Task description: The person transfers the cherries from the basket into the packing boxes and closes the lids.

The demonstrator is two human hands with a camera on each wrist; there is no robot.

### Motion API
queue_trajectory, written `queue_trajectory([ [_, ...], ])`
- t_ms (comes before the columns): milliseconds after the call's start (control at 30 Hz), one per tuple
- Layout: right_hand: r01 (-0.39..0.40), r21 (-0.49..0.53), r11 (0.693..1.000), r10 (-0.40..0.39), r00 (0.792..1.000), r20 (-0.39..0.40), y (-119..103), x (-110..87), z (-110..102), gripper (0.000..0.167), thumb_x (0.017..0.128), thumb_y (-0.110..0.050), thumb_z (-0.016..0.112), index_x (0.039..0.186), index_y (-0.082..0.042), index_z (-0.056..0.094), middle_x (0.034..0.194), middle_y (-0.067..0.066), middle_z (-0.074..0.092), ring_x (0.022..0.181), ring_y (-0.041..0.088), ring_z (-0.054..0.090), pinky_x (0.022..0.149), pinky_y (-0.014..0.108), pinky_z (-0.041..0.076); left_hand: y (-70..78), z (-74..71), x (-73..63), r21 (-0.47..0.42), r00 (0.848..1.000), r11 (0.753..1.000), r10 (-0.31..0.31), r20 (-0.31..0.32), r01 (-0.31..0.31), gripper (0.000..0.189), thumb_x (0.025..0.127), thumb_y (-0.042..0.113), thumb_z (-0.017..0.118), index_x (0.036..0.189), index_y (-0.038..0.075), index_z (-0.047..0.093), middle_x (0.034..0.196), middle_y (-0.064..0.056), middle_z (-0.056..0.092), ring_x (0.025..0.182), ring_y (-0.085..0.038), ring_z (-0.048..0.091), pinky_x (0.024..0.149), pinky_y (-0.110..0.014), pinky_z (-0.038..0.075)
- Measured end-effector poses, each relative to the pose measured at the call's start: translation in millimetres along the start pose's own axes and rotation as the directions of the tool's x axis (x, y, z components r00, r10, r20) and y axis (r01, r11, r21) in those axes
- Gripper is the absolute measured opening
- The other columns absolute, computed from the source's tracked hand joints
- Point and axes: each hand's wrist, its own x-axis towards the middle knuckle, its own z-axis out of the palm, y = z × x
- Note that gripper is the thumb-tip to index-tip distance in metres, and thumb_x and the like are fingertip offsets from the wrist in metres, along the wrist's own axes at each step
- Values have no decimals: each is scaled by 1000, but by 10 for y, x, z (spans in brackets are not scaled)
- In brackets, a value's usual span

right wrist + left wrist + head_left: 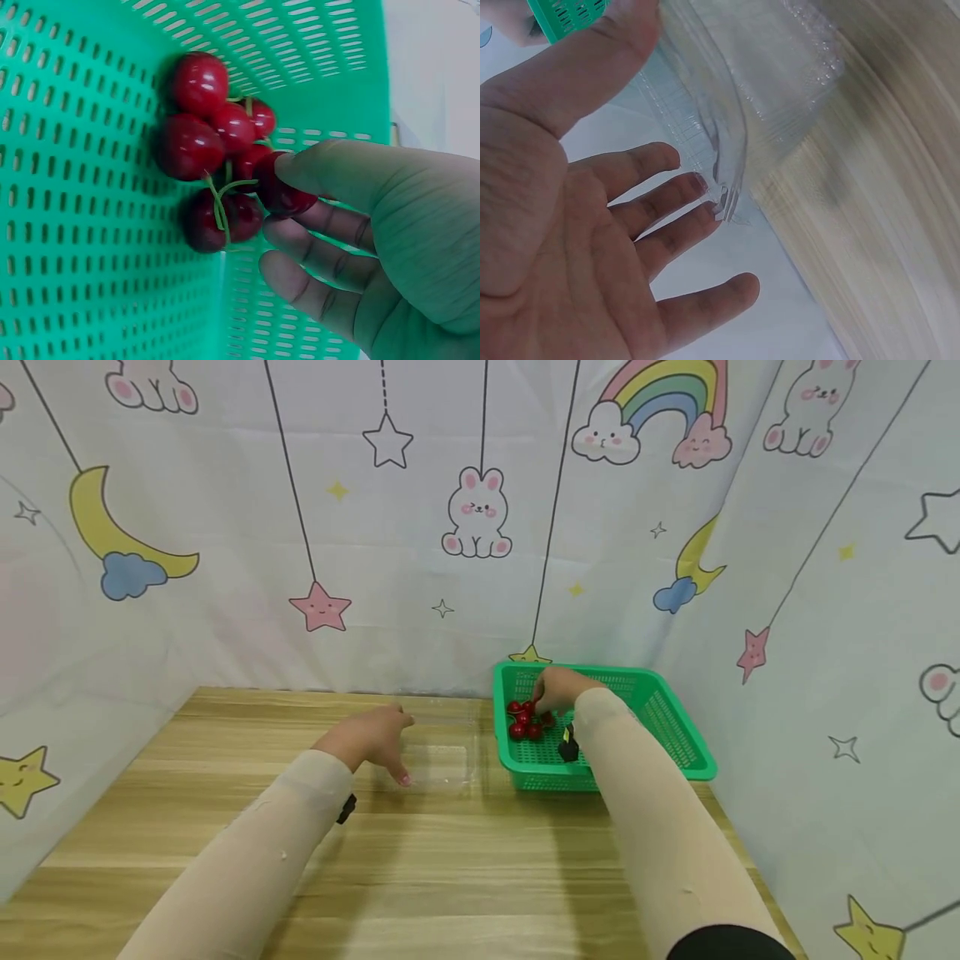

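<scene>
Inside the green perforated basket [551, 782], my right hand [558, 687] pinches a dark red cherry [283, 193] between thumb and fingers. Several more cherries [191, 146], some with green stems, lie clustered against the pinched one. To the left, a clear plastic container [438, 764] rests on the table. My left hand [372, 741] is spread at its left side. Seen from the left wrist, the thumb lies by the container's edge and the fingertips [697, 184] come right up to the clear plastic, loosely bent.
The wooden table [450, 877] runs back to a white cloth [405, 643] printed with rabbits, stars and moons, which also hangs along the left and right sides. The basket stands at the back right, close to the cloth.
</scene>
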Motion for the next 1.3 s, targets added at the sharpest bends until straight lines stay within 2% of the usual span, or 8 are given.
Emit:
queue_trajectory([
  [200, 57, 4, 998, -57, 998, -27, -12, -120, -157, 29, 110, -14, 71, 136, -2, 76, 139, 22, 75, 120, 44, 78, 97, 52, 69, -1, 14, 13, -12, 1000, 1000, 3, -2, -3, 114, 84, 41, 104, 173, 2, 45, 184, -31, 28, 169, -53, 35, 132, -71, 39],
  [400, 141, -71, 987, -147, 985, -88, -114, -232, -301, 27, 109, -18, 73, 131, -4, 79, 137, 19, 78, 128, 36, 74, 108, 52, 63, -18, 13, 0, -18, 1000, 1000, -8, 0, 8, 114, 84, 41, 104, 174, 4, 44, 185, -31, 27, 169, -54, 34, 132, -73, 38],
  [600, 225, -101, 969, -237, 963, -130, -414, -413, -380, 18, 110, -18, 73, 122, -9, 81, 128, 13, 79, 122, 32, 72, 109, 53, 61, -19, 11, -3, -14, 1000, 1000, -12, 4, 12, 114, 85, 41, 104, 175, 5, 43, 185, -30, 28, 168, -53, 35, 131, -73, 39],
  [733, 279, -160, 947, -302, 942, -145, -668, -516, -366, 20, 109, -20, 74, 125, -10, 81, 128, 10, 80, 119, 30, 74, 108, 50, 62, -14, 10, -8, -7, 1000, 1000, -12, 3, 12, 114, 84, 41, 104, 174, 5, 44, 184, -30, 29, 168, -53, 36, 130, -74, 40],
  [900, 345, -186, 920, -371, 920, -130, -975, -586, -224, 26, 110, -21, 74, 133, -9, 80, 132, 10, 81, 117, 27, 78, 106, 46, 65, -14, 7, -5, -4, 1000, 1000, -10, -2, 10, 115, 84, 41, 104, 174, 5, 44, 184, -30, 29, 168, -54, 36, 130, -75, 39],
  [1000, 379, -158, 912, -397, 912, -106, -1133, -596, -70, 26, 111, -20, 74, 133, -9, 79, 132, 9, 80, 117, 24, 78, 105, 43, 66, -7, 8, -7, -1, 1000, 1000, -6, -6, 6, 115, 83, 41, 105, 174, 5, 45, 183, -30, 31, 167, -54, 38, 130, -74, 41],
  [1167, 420, -142, 896, -431, 901, -56, -1329, -561, 238, 15, 110, -20, 77, 122, -11, 81, 120, 6, 81, 109, 19, 77, 98, 38, 66, 7, 0, -12, 7, 1000, 1000, -4, -1, 4, 115, 83, 43, 105, 174, 4, 45, 182, -27, 34, 163, -51, 45, 128, -69, 46],
  [1300, 451, -172, 876, -460, 888, -15, -1438, -499, 475, 11, 110, -19, 77, 116, -11, 81, 114, 4, 81, 103, 18, 75, 95, 37, 66, 5, 5, -2, 9, 1000, 1000, -9, 6, 9, 115, 84, 43, 104, 174, 5, 45, 183, -27, 34, 162, -49, 48, 127, -67, 48],
])
